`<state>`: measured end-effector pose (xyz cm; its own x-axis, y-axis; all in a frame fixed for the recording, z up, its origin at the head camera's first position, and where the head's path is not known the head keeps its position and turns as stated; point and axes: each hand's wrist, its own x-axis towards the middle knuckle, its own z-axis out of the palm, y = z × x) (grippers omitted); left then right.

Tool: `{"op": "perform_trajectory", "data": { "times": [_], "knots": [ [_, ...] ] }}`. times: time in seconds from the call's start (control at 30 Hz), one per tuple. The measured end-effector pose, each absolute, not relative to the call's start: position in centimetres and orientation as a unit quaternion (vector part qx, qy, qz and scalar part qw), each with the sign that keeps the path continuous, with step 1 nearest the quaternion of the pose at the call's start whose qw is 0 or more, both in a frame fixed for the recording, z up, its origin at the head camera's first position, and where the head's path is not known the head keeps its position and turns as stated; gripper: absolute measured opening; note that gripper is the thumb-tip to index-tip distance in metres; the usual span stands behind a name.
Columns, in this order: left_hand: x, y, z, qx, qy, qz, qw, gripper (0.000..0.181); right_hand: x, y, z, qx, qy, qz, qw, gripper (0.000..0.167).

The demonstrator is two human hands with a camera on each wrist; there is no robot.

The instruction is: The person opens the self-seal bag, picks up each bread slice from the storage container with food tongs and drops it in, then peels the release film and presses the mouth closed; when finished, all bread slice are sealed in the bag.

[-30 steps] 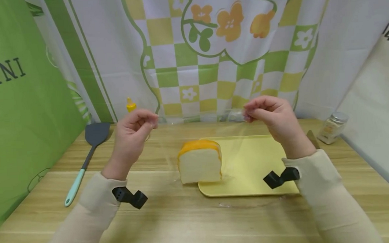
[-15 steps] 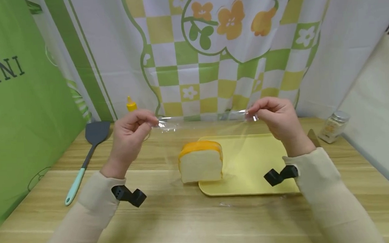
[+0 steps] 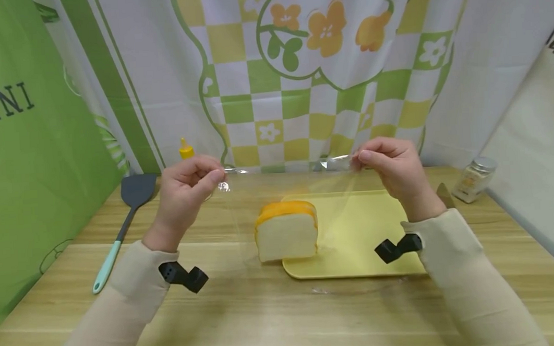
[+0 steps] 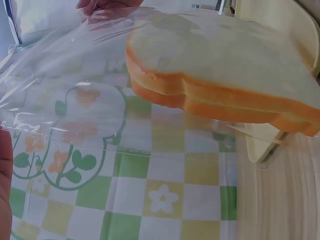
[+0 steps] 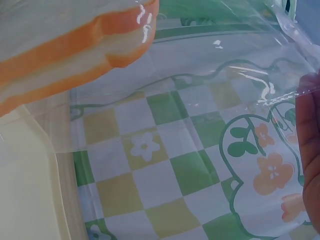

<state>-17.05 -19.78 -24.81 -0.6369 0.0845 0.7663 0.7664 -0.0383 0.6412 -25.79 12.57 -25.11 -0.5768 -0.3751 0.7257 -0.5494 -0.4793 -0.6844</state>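
Note:
My left hand (image 3: 184, 199) pinches one upper corner of a clear plastic bag (image 3: 337, 162) between thumb and fingers. Opposite it, my right hand (image 3: 392, 175) pinches the other upper corner. The film stretches between them, above the table. Two thick bread slices (image 3: 287, 238) with orange crust stand together low in the film, overlapping the tray's left end in the head view. Both wrist views show the bread (image 4: 225, 60) through the transparent plastic, and it appears to be inside the bag. Only an edge of each hand shows in its own wrist view.
A yellow tray (image 3: 365, 246) lies on the wooden table. At left lies a spatula (image 3: 137, 193), with a yellow-capped bottle (image 3: 186, 149) behind my left hand. A glass jar (image 3: 475, 181) stands at right. A patterned cloth (image 3: 297, 106) hangs behind.
Both hands stay in nearly the same place. The right thumb and fingertips shift slightly on the film's edge, and the shiny folds near both hands change shape. The bread barely moves.

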Motion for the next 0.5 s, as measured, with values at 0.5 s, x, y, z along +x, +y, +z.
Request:
{"op": "perform_trajectory", "data": {
  "times": [0.5],
  "knots": [
    [-17.09,-19.93,-24.54,-0.261,-0.693,-0.613,0.276,0.032,-25.48,12.63,-24.98,0.398,-0.566,0.718,0.077,0.019]
  ]
}}
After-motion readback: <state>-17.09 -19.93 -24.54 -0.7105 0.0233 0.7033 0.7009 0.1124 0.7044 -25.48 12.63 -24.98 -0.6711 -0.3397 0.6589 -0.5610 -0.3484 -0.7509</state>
